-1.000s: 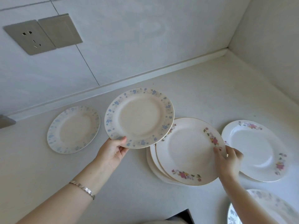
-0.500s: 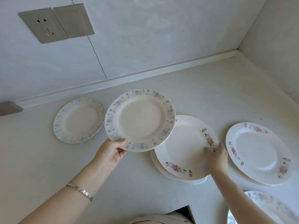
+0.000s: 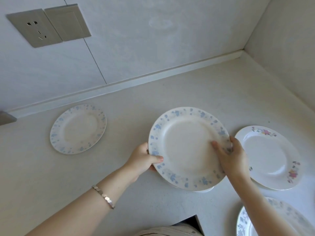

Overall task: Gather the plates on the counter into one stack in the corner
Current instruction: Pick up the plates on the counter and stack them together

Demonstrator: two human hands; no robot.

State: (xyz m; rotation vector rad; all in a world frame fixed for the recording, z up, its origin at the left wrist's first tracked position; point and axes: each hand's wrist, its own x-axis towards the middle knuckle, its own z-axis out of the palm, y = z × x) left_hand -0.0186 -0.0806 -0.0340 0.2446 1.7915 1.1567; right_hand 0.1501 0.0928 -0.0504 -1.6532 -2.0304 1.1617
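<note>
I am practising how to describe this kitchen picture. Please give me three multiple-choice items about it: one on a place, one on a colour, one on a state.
1. Where is the wall socket?
A. upper left wall
B. right wall
C. on the counter

2. What colour is the pattern on the plate in both hands?
A. green
B. blue
C. black

3. The plate beside the wall on the left is:
A. held by a hand
B. broken
C. lying flat, untouched

Answers: 1 A, it sits high on the left wall. 2 B, blue flowers ring the rim. 3 C, the left hand and right hand grip the other plate.

Bright soft daylight, slight motion blur
</note>
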